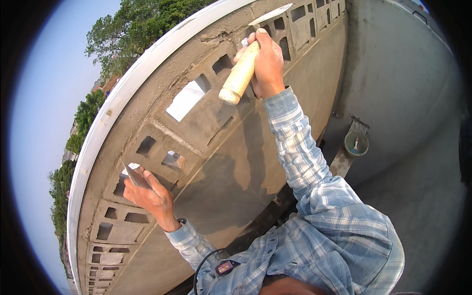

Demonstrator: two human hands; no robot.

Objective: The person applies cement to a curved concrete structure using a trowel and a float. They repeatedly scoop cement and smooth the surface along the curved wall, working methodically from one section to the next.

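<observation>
My right hand [270,64] is wrapped round the thick wooden handle of a trowel [240,76]. Its pointed metal blade reaches up past my fingers, beside the openings of a pierced vent-block wall [194,129]. Lower left, my left hand [153,199] grips a thin, flat grey plate [136,176] between thumb and fingers. This plate stands on edge in front of a block opening; its full shape is partly hidden. Grey-brown mortar covers the band above the blocks, with a rough, cracked patch near the trowel.
A white edge strip [93,142] curves along the wall's top, with trees [132,34] and sky beyond. Smooth plaster [211,196] lies below the blocks, carrying my shadow. To the right, a small bucket [361,147] sits on a plank [342,162] by a grey wall.
</observation>
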